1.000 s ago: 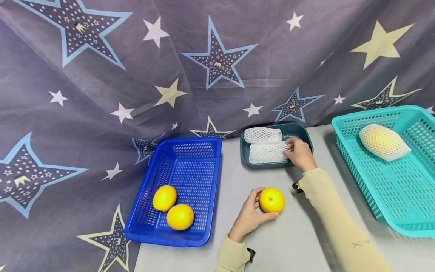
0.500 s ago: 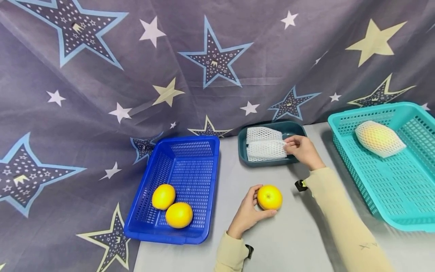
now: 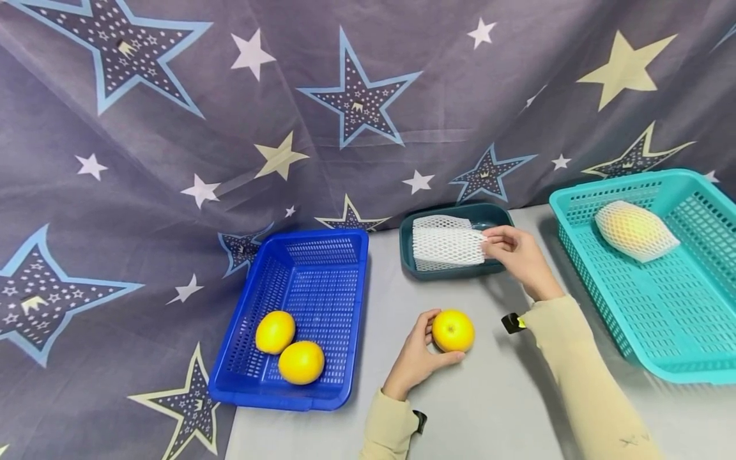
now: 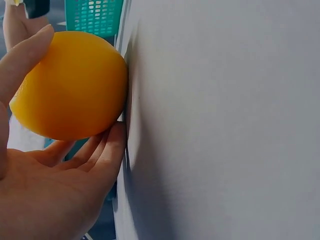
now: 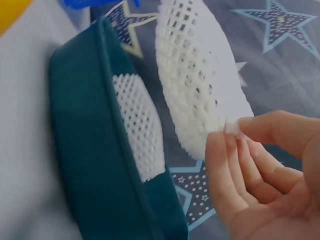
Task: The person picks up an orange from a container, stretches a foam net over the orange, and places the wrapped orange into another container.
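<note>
My left hand (image 3: 413,359) holds an orange (image 3: 453,331) on the table, thumb on its near side and fingers behind it. In the left wrist view the orange (image 4: 75,87) sits between thumb and fingers. With thumb and fingertips, my right hand (image 3: 520,259) pinches one end of a white foam net sleeve (image 3: 448,247). The right wrist view shows that foam net sleeve (image 5: 197,75) raised above the dark teal tray (image 5: 90,130), apart from its rim. Another white net sleeve (image 5: 140,125) lies inside the tray, partly hidden in the head view.
A blue basket (image 3: 359,306) at left holds two oranges, one orange (image 3: 275,332) touching the other orange (image 3: 301,362). At right, a turquoise basket (image 3: 598,306) contains a net-wrapped fruit (image 3: 635,231). A star-patterned cloth (image 3: 230,115) hangs behind the table (image 3: 460,415).
My right hand has taken hold of a foam net sleeve and lifted it up off the tray. The left hand keeps its hold on the orange. The head view has shifted slightly.
</note>
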Demonstrator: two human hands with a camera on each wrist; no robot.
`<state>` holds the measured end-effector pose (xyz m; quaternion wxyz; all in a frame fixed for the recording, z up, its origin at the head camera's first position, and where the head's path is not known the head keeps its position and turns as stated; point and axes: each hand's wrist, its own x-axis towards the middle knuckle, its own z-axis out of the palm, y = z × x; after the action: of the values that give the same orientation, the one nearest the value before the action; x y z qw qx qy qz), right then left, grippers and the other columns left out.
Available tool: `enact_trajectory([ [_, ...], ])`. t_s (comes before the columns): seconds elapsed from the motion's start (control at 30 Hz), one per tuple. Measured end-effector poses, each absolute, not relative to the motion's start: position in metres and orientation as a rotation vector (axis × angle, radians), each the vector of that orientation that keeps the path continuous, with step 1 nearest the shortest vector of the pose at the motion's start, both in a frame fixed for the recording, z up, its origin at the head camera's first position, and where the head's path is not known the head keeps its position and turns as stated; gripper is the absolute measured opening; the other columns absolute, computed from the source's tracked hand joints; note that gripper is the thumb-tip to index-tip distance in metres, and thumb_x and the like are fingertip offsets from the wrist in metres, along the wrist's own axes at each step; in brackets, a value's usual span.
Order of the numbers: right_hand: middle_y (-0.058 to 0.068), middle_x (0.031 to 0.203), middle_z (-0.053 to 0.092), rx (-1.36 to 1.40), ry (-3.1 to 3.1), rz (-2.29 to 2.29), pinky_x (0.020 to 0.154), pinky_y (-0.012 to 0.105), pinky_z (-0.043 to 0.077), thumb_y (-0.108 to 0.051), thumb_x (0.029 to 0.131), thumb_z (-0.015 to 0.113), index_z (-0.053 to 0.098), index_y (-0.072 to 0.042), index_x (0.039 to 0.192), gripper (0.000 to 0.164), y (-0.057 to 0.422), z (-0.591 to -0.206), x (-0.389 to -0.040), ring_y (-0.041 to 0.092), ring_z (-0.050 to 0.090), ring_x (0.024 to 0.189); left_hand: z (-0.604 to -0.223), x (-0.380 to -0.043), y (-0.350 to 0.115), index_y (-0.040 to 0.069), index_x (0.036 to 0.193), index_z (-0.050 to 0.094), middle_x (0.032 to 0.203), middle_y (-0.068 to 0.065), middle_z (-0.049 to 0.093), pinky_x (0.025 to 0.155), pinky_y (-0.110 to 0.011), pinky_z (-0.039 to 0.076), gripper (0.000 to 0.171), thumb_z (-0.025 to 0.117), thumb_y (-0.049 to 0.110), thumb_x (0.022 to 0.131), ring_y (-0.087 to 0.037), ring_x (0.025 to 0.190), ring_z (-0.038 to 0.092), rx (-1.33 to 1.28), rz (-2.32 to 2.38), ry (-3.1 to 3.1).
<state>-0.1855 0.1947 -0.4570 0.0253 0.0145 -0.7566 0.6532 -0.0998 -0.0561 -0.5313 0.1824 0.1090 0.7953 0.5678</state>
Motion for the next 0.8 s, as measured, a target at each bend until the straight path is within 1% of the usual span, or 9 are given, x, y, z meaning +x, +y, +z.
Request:
enact_trajectory([
  [0.13, 0.003, 0.1, 0.065, 0.072, -2.271, 2.087, 0.079, 0.017, 0.055, -0.012, 0.096, 0.065, 0.057, 0.01, 0.125, 0.037, 0.193, -0.451, -0.177, 0.006, 0.066, 0.084, -0.532, -0.101, -0.057, 0.019, 0.147, 0.039, 0.143, -0.002, 0.048, 0.107, -0.036, 0.043, 0.083, 0.086, 0.025, 0.078, -0.018, 0.124, 0.053, 0.307, 1.606, 2.242],
  [0.23, -0.001, 0.099, 0.066, 0.092, -2.246, 2.122, 0.08, 0.016, 0.054, -0.012, 0.096, 0.066, 0.057, 0.009, 0.125, 0.038, 0.191, -0.448, -0.17, 0.005, 0.066, 0.085, -0.531, -0.102, -0.059, 0.019, 0.147, 0.039, 0.144, -0.003, 0.047, 0.108, -0.04, 0.042, 0.083, 0.086, 0.027, 0.079, -0.019, 0.125, 0.054, 0.31, 1.62, 2.232],
  [0.37, -0.002, 0.1, 0.067, 0.12, -2.217, 2.171, 0.082, 0.016, 0.054, -0.013, 0.096, 0.066, 0.058, 0.009, 0.124, 0.036, 0.188, -0.45, -0.16, 0.005, 0.067, 0.088, -0.526, -0.102, -0.064, 0.013, 0.149, 0.036, 0.147, -0.007, 0.045, 0.11, -0.042, 0.042, 0.087, 0.085, 0.029, 0.079, -0.022, 0.128, 0.053, 0.314, 1.626, 2.225],
  [0.47, -0.002, 0.1, 0.068, 0.135, -2.163, 2.257, 0.082, 0.019, 0.056, -0.011, 0.095, 0.067, 0.059, 0.007, 0.122, 0.033, 0.186, -0.454, -0.15, 0.007, 0.067, 0.088, -0.519, -0.104, -0.069, 0.007, 0.15, 0.034, 0.15, -0.012, 0.043, 0.112, -0.043, 0.04, 0.089, 0.084, 0.031, 0.08, -0.026, 0.133, 0.049, 0.333, 1.647, 2.23],
  [0.53, -0.001, 0.101, 0.069, 0.154, -2.116, 2.333, 0.082, 0.021, 0.056, -0.009, 0.095, 0.067, 0.059, 0.006, 0.122, 0.031, 0.184, -0.457, -0.144, 0.008, 0.068, 0.089, -0.511, -0.106, -0.072, 0.005, 0.15, 0.033, 0.151, -0.015, 0.042, 0.113, -0.043, 0.039, 0.089, 0.083, 0.031, 0.082, -0.028, 0.136, 0.045, 0.335, 1.686, 2.223],
  [0.6, 0.0, 0.103, 0.07, 0.191, -2.073, 2.403, 0.084, 0.022, 0.056, -0.007, 0.095, 0.066, 0.06, 0.005, 0.122, 0.03, 0.181, -0.46, -0.138, 0.009, 0.069, 0.091, -0.503, -0.109, -0.074, 0.006, 0.15, 0.034, 0.151, -0.016, 0.042, 0.114, -0.044, 0.038, 0.084, 0.08, 0.031, 0.084, -0.03, 0.138, 0.043, 0.367, 1.733, 2.218],
  [0.73, 0.003, 0.109, 0.07, 0.302, -2.013, 2.508, 0.086, 0.024, 0.056, -0.004, 0.096, 0.064, 0.06, 0.003, 0.122, 0.028, 0.174, -0.463, -0.131, 0.012, 0.069, 0.095, -0.489, -0.115, -0.073, 0.012, 0.148, 0.038, 0.147, -0.009, 0.047, 0.113, -0.044, 0.038, 0.069, 0.073, 0.03, 0.092, -0.026, 0.135, 0.047, 0.441, 1.837, 2.178],
  [0.8, 0.004, 0.11, 0.07, 0.364, -1.996, 2.539, 0.087, 0.025, 0.056, -0.003, 0.097, 0.062, 0.06, 0.002, 0.122, 0.026, 0.171, -0.464, -0.129, 0.014, 0.068, 0.096, -0.484, -0.118, -0.071, 0.011, 0.147, 0.04, 0.144, -0.009, 0.05, 0.113, -0.044, 0.038, 0.058, 0.066, 0.025, 0.097, -0.026, 0.135, 0.048, 0.493, 1.899, 2.136],
])
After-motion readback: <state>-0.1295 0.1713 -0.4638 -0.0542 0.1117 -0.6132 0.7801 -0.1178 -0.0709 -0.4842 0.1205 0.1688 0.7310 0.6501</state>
